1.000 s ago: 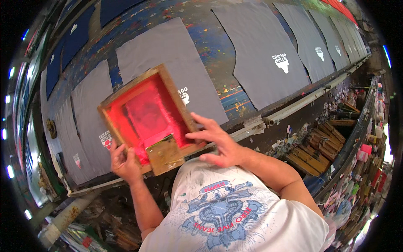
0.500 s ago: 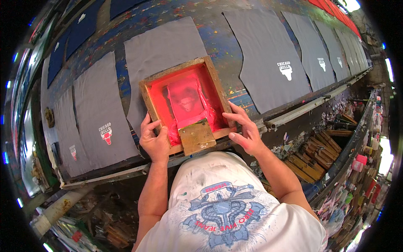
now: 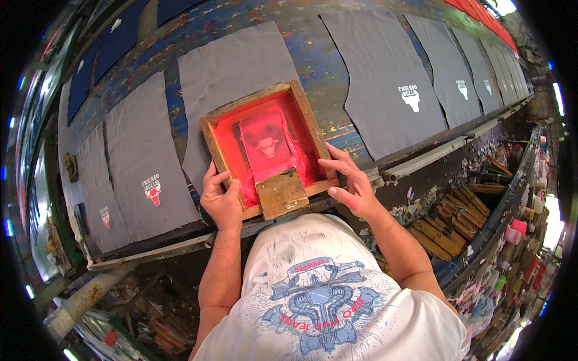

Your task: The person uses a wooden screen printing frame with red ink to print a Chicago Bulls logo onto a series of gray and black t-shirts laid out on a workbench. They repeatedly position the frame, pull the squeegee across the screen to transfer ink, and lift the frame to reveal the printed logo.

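Note:
A wooden screen-printing frame (image 3: 215, 144), smeared inside with red ink, lies tilted over a grey fabric panel (image 3: 232, 66). A pale bull's-head shape shows through its mesh (image 3: 265, 141). The wooden squeegee (image 3: 282, 195) rests against the frame's near side, partly in the ink. My left hand (image 3: 221, 198) grips the frame's lower left side, thumb toward the inner edge. On the lower right corner, my right hand (image 3: 349, 183) holds the frame between thumb and fingers. Grey panels with a bull print lie on both sides; the left one (image 3: 141, 144) has a red head, the right one (image 3: 385, 78) a white one.
The long table (image 3: 325, 66) is spotted with paint. A metal rail (image 3: 430, 157) runs along its near edge. Below on the right, wooden pieces (image 3: 451, 219) lie in a trough. Dark blue panels (image 3: 123, 42) lie at the far left.
The bull's head shows paler and sharper through the mesh than before. The frame and both hands have barely shifted.

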`<state>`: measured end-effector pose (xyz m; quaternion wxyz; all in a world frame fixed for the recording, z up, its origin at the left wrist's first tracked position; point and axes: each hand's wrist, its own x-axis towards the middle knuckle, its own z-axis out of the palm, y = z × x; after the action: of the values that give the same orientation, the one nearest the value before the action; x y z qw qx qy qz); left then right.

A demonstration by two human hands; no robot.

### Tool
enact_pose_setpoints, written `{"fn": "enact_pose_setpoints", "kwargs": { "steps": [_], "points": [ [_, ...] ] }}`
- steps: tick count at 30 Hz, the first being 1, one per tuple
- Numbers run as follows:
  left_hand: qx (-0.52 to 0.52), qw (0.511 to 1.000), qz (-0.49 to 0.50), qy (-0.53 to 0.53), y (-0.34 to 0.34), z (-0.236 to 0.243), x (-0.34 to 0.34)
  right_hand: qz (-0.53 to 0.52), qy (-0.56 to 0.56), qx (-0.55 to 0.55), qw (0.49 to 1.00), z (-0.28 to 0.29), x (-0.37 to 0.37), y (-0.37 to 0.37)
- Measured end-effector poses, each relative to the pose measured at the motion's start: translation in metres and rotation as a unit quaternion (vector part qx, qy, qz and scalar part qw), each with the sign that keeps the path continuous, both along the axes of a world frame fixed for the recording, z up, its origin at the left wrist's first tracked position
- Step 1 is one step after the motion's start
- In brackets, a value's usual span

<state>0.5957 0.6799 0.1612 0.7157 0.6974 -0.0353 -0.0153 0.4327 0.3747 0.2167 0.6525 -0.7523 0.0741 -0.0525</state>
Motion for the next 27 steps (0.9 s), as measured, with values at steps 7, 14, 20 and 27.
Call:
{"fn": "enact_pose_setpoints", "kwargs": {
  "steps": [7,14,20,27],
  "points": [
    [-0.018,1.0,0.004,0.009,-0.001,-0.001,-0.001,-0.002,0.001,0.01,1.0,-0.002,-0.001,0.0],
    [-0.025,1.0,0.001,0.016,0.0,-0.002,-0.001,0.003,0.008,0.009,1.0,0.001,0.0,-0.003],
    [-0.041,0.999,0.001,0.03,0.001,-0.004,-0.001,-0.041,0.017,-0.058,0.997,0.009,0.004,0.001],
    [-0.009,1.0,0.003,0.012,0.003,-0.005,0.0,0.025,-0.147,-0.299,0.943,0.033,0.012,0.013]
  ]
}}
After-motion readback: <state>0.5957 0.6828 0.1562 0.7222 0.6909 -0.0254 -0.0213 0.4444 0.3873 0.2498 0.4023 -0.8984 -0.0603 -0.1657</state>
